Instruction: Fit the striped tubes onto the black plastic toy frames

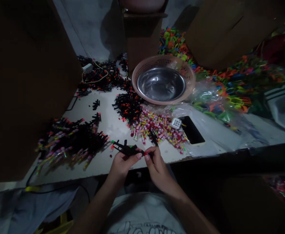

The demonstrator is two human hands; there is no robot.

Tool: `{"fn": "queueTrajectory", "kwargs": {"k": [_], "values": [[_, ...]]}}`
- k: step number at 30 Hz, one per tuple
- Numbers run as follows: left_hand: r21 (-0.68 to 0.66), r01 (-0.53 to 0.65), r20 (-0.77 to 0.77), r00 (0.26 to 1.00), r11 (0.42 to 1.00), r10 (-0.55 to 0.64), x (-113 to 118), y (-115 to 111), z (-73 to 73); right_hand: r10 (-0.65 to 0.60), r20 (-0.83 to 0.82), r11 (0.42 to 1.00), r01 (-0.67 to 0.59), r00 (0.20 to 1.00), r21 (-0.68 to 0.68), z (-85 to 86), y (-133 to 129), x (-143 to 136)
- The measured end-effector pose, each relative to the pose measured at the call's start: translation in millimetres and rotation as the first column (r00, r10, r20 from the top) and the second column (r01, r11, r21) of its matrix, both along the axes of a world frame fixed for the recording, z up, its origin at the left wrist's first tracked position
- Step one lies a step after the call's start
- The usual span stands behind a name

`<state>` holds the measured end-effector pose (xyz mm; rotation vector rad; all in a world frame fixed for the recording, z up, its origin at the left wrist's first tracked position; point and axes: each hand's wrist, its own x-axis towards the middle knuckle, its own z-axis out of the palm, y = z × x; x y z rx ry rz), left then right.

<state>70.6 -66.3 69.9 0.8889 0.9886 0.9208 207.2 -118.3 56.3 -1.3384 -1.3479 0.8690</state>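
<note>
Hands meet at near counter edge — left hand clamped on black toy piece; right hand pinches its red-tipped end; best kept steady and aligned.

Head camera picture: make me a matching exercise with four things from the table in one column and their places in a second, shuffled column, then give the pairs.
Things
1. steel bowl
2. phone
3. black toy piece
4. white plug

Places
A. held between the left hand and the right hand at the table's near edge
B. far left of the table, on its cable beside the black pile
C. inside the pink basket
D. flat and face up, right of the pile of small coloured tubes

Pairs: 1-C, 2-D, 3-A, 4-B
</note>
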Motion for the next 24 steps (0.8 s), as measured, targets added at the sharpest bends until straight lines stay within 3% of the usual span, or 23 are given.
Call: {"fn": "queueTrajectory", "kwargs": {"k": [5, 12, 17, 20, 24], "values": [[0.090, 0.000, -0.069, 0.998, 0.996, 0.006, -2.0, 0.0, 8.0, -0.088, 0.033, 0.993, 0.085, 0.996, 0.088, 2.1, 1.0, 0.5], [0.078, -0.020, -0.116, 0.993, 0.997, 0.029, -0.7, -3.2, 17.9, -0.049, 0.257, 0.993, 0.018, 0.965, 0.121, 11.8, 1.3, -3.5], [-0.004, -0.120, -0.044, 0.992, 0.993, 0.119, 2.4, -4.1, 3.7, -0.078, 0.532, 0.993, 0.019, 0.843, 0.114, 7.8, 3.5, -8.1], [-0.084, -0.104, 0.030, 0.994, 0.991, 0.107, 4.0, -6.2, -9.2, -0.056, 0.640, 0.998, 0.030, 0.767, 0.051, 0.0, 7.5, -10.1], [-0.105, -0.054, -0.017, 0.998, 0.993, 0.052, -2.2, -5.3, -17.9, 0.035, 0.612, 0.999, -0.032, 0.790, -0.015, -7.2, 13.3, -12.2]]}}
